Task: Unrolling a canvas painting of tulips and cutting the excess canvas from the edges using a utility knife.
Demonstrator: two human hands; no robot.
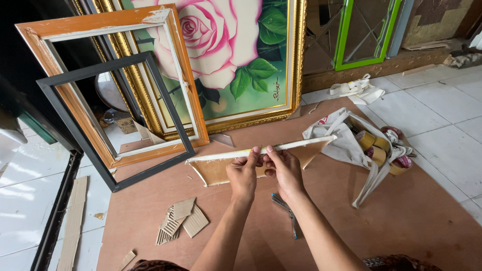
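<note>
A small pale frame [301,149] with a brown board back is held edge-up over the brown floor board [401,216]. My left hand [243,173] grips its top edge near the middle. My right hand [284,168] pinches the same edge right beside it, fingertips on the cream rim. A metal tool [287,208] lies on the board just under my right wrist.
An orange frame [188,75] and a black frame [165,105] lean at the left against a gold-framed rose painting [236,55]. Cardboard scraps [182,221] lie at the front left. A white cloth bag [346,143] with tape rolls [371,145] sits right. A green frame [364,35] stands behind.
</note>
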